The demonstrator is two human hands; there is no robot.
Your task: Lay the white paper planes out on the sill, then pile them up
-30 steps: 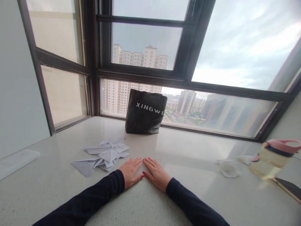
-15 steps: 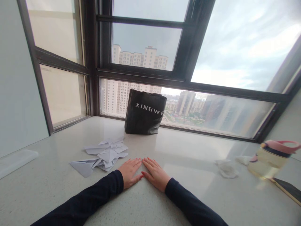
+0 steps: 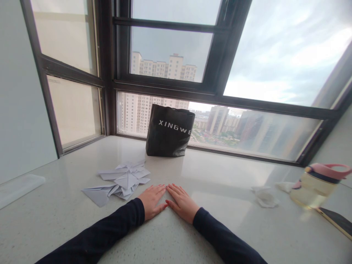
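Observation:
My left hand (image 3: 153,202) lies flat on the pale speckled countertop (image 3: 132,238), holding nothing. Opposite it, my right hand (image 3: 181,204) rests flat too, also with nothing in it. The fingertips and thumbs of both hands meet or nearly meet at the middle. Just beyond and to the left of my left hand is a pile of folded white papers (image 3: 128,179), untouched by either hand.
A black bag (image 3: 170,132) with white lettering stands upright by the window. At the right are a crumpled whitish item (image 3: 265,198), a bottle (image 3: 316,187) with a pink lid and a dark flat object (image 3: 337,220). A whitish slab (image 3: 20,189) lies far left.

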